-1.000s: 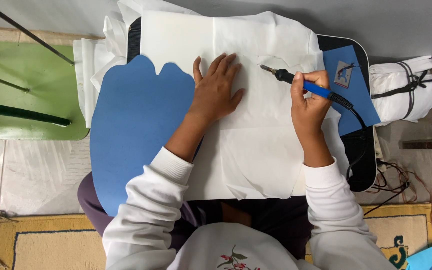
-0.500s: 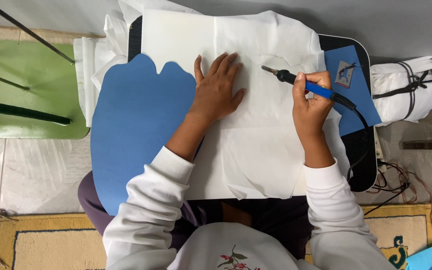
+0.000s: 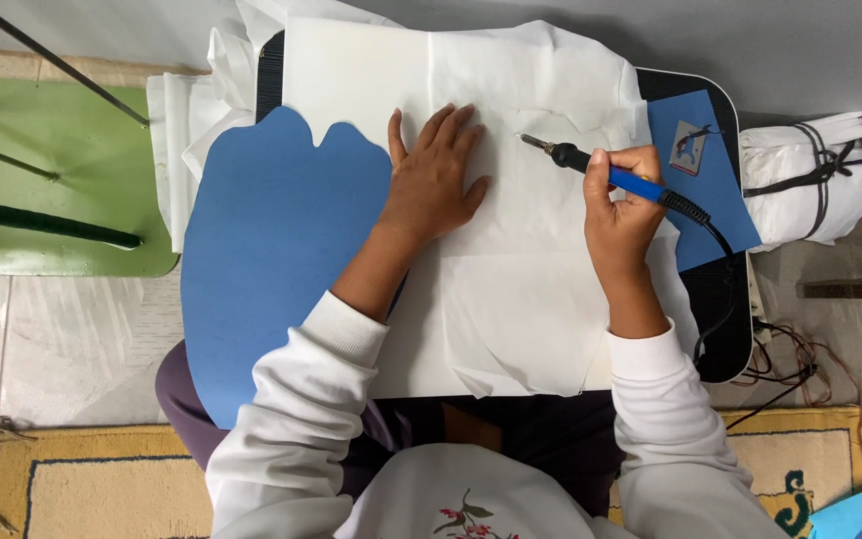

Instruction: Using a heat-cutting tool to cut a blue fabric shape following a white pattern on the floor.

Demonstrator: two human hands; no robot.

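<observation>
My left hand lies flat, fingers spread, on white fabric spread over a dark lap board. My right hand grips a blue-handled soldering iron, whose metal tip rests on the fabric just right of my left fingertips. A black cord runs from the handle off the board's right edge. A large blue cut-out sheet lies under the fabric on the left, its lobed edge showing.
A green table with dark rods stands at the left. A small blue card lies on the board's right corner, next to a folded white bundle tied with black straps. Tangled wires and a patterned rug are on the floor.
The soldering iron's tip and my right hand have shifted slightly left along the fabric. My left hand has stayed pressed flat.
</observation>
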